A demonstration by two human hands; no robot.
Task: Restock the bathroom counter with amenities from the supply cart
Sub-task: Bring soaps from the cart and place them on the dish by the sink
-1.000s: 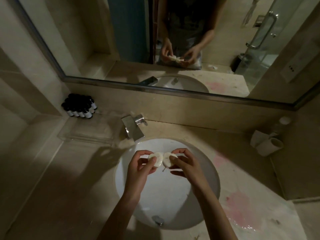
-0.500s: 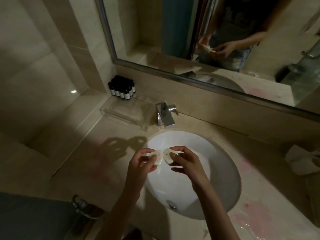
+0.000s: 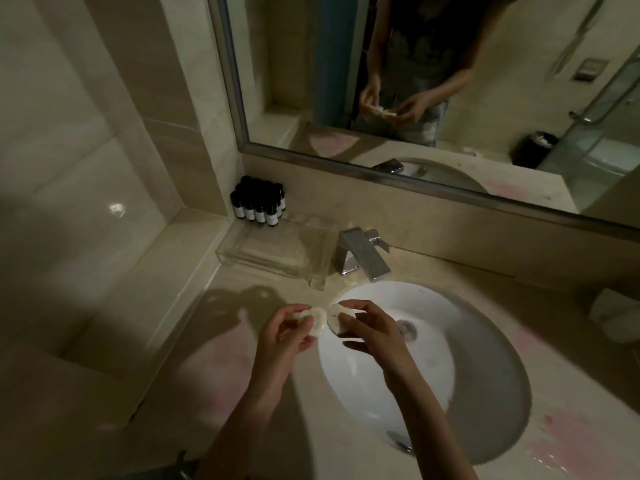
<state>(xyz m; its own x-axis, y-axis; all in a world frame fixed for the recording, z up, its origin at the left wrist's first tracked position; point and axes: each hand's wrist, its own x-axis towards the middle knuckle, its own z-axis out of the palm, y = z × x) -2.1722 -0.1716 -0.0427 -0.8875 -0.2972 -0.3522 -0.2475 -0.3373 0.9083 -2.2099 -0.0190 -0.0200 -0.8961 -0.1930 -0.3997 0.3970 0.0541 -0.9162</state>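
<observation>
You are right at the sink [image 3: 485,358] edge.
Your left hand [image 3: 287,332] pinches the left soap [image 3: 319,323]; your right hand [image 3: 375,332] pinches the right soap [image 3: 334,319].

Left hand [image 3: 284,332] and right hand [image 3: 372,329] pinch white discs [image 3: 318,323].

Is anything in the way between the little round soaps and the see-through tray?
Nothing visible. The left hand and right hand hold the two round soaps, and only bare counter lies between them and the clear tray. The dark bottles stand at its far corner, aside.
</observation>
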